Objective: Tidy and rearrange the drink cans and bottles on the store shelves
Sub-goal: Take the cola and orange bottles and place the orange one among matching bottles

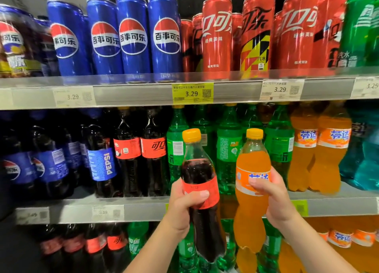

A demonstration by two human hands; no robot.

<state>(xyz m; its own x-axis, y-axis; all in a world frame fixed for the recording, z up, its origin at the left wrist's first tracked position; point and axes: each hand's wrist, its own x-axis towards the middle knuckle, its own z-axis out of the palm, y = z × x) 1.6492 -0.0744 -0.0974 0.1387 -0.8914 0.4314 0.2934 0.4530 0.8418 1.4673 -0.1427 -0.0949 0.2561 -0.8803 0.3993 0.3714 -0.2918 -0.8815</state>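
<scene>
A cola bottle [196,170] was held upright in the air before the middle shelf [143,211]. It was gripped at its red label by the left hand [182,209], whose fingers [196,196] were clamped round it. The bottle was filled dark to the shoulder, clear above that, and topped with a yellow-orange cap. Just to its right, and apart from it, an orange bottle [253,162] was held by the right hand [274,201]. That hand's fingers [258,185] were clamped over an orange-and-white label with blue characters. The same yellow-orange cap was seen on this bottle.

Both bottles were held in front of a row of green bottles [228,149] standing on the middle shelf. Left of that row, red-labelled colas [153,149] and Pepsi bottles [102,162] were ranged; right of it stood orange sodas [332,149].

On the upper shelf [143,94], blue cans [133,36] were lined up at the left, red cans [217,36] in the middle and green cans [356,30] at the right. A yellow price tag [192,93] marked 3.29 was fixed to its rim.
</scene>
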